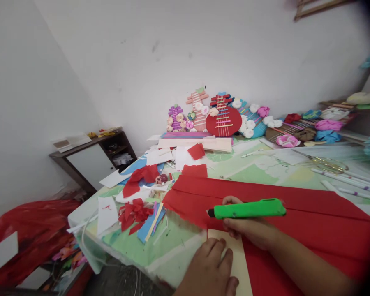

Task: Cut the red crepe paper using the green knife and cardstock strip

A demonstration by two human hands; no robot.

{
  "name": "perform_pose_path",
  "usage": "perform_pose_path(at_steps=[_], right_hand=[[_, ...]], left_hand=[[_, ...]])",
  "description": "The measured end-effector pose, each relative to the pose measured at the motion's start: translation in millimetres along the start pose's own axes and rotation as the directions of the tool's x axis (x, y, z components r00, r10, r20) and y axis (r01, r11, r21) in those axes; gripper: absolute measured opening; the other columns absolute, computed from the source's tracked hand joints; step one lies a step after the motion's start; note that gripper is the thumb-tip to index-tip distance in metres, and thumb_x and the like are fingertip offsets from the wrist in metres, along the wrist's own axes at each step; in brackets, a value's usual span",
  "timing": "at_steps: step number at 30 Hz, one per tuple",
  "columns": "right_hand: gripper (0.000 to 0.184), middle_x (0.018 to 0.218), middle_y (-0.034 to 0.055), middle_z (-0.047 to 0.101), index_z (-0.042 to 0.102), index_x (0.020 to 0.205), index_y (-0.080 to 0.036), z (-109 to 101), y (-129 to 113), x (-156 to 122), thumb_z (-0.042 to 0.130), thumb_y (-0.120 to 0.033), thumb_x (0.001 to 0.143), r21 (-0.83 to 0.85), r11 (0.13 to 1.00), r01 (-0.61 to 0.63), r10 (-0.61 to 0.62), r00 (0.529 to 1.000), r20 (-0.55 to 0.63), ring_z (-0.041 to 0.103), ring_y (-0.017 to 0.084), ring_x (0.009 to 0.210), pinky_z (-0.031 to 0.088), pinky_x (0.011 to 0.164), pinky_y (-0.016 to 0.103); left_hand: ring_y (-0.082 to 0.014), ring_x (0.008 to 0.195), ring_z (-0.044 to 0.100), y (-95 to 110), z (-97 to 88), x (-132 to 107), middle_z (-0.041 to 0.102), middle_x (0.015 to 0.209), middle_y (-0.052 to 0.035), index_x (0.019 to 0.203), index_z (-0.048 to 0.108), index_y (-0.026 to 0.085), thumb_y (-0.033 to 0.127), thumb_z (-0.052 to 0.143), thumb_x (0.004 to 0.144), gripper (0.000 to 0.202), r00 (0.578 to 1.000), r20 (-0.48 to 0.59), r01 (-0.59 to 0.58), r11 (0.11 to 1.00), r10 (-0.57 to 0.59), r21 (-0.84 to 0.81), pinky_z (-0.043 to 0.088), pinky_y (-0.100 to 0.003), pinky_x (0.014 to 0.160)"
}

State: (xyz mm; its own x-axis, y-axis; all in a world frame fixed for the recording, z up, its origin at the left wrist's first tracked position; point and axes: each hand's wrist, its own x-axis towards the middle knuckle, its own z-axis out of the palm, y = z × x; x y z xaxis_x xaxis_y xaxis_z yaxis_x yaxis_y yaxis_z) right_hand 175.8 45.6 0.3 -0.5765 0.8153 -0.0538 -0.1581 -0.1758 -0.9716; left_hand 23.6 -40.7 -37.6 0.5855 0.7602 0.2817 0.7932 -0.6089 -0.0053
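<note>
My right hand (240,222) is closed around a green box cutter (249,208), held level with its black tip towards the left. The cutter is above a large folded sheet of red paper (296,242). My left hand (209,263) lies with its fingers on a cream card strip (242,263), pressing it down at the near left edge of the red paper. Part of the strip is hidden under the left hand. The red sheet's left end has a ragged edge, and creases run along its length.
Red paper scraps (135,211), white card pieces (107,213) and a blue strip (148,228) litter the left side of the table (179,250). Decorated paper instruments (223,121) lean against the back wall. Gold-handled scissors (327,164) lie at the right. A cabinet (91,164) stands at the left.
</note>
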Motion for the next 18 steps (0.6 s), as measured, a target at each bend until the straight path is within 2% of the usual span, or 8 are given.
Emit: perform_pose_path(at_steps=[3,5,8,11,14,16,18], right_hand=[[0.022,0.053,-0.0087,0.044,0.043,0.080,-0.021,-1.4,1.4,0.7,0.061,-0.026,0.069,-0.029,0.997,0.068,-0.072,0.990,-0.119,0.041,0.007,0.045,0.031,0.043,0.019],[0.019,0.060,-0.0052,0.048,0.045,0.073,-0.020,-1.0,0.2,1.6,0.060,-0.029,0.068,-0.041,0.988,0.146,-0.150,0.975,-0.165,0.045,0.009,0.052,0.036,0.049,0.022],[0.024,0.067,-0.0018,0.051,0.044,0.066,-0.019,2.6,-5.1,1.8,0.061,-0.037,0.068,-0.031,0.972,0.234,-0.234,0.939,-0.254,0.048,0.011,0.055,0.041,0.053,0.026],[0.028,0.054,-0.0058,0.045,0.043,0.070,-0.021,8.6,-12.8,-0.2,0.063,-0.040,0.066,0.017,0.981,0.195,-0.173,0.905,-0.389,0.044,0.010,0.044,0.036,0.040,0.022],[0.035,0.048,-0.0083,0.043,0.048,0.086,-0.022,13.1,-24.5,-1.9,0.065,-0.043,0.063,0.068,0.989,0.130,-0.082,0.875,-0.477,0.042,0.009,0.039,0.032,0.036,0.020],[0.043,0.053,-0.0059,0.049,0.051,0.093,-0.021,12.6,-36.4,-1.9,0.067,-0.044,0.061,0.050,0.989,0.140,-0.097,0.864,-0.494,0.045,0.009,0.042,0.036,0.038,0.021],[0.044,0.064,-0.0011,0.056,0.054,0.091,-0.019,7.7,-52.3,-2.3,0.070,-0.041,0.057,-0.010,0.983,0.184,-0.161,0.827,-0.538,0.051,0.011,0.051,0.042,0.045,0.023]], left_hand=[[-0.0227,0.101,0.048,-1.4,3.0,-0.9,0.055,0.113,-0.0103,0.109,0.053,0.012,0.044,0.050,0.080,0.043,0.999,-0.023,-0.035,0.999,0.036,0.028,0.038,-0.031,0.090],[-0.0223,0.101,0.049,-1.8,5.0,-0.7,0.056,0.113,-0.0099,0.109,0.053,0.012,0.044,0.049,0.080,0.043,0.998,-0.040,-0.044,0.998,0.046,0.041,0.038,-0.031,0.090],[-0.0221,0.101,0.049,-1.7,8.3,-0.7,0.055,0.114,-0.0094,0.110,0.053,0.014,0.045,0.048,0.081,0.043,0.998,-0.042,-0.037,0.998,0.040,0.058,0.038,-0.031,0.090],[-0.0223,0.102,0.049,-2.0,10.4,-1.2,0.055,0.116,-0.0092,0.112,0.051,0.014,0.044,0.047,0.081,0.044,0.998,-0.039,-0.041,0.998,0.043,0.055,0.037,-0.032,0.090],[-0.0221,0.100,0.050,-3.2,11.2,-1.5,0.056,0.114,-0.0091,0.112,0.051,0.014,0.044,0.047,0.081,0.043,0.996,-0.065,-0.054,0.997,0.058,0.059,0.038,-0.031,0.089],[-0.0218,0.098,0.052,-3.9,12.4,-1.5,0.057,0.112,-0.0091,0.110,0.052,0.015,0.046,0.047,0.080,0.043,0.992,-0.105,-0.060,0.995,0.068,0.077,0.039,-0.030,0.087],[-0.0217,0.096,0.052,-4.3,14.9,-1.5,0.057,0.112,-0.0091,0.108,0.053,0.016,0.047,0.048,0.079,0.043,0.988,-0.139,-0.057,0.994,0.070,0.097,0.040,-0.030,0.086]])
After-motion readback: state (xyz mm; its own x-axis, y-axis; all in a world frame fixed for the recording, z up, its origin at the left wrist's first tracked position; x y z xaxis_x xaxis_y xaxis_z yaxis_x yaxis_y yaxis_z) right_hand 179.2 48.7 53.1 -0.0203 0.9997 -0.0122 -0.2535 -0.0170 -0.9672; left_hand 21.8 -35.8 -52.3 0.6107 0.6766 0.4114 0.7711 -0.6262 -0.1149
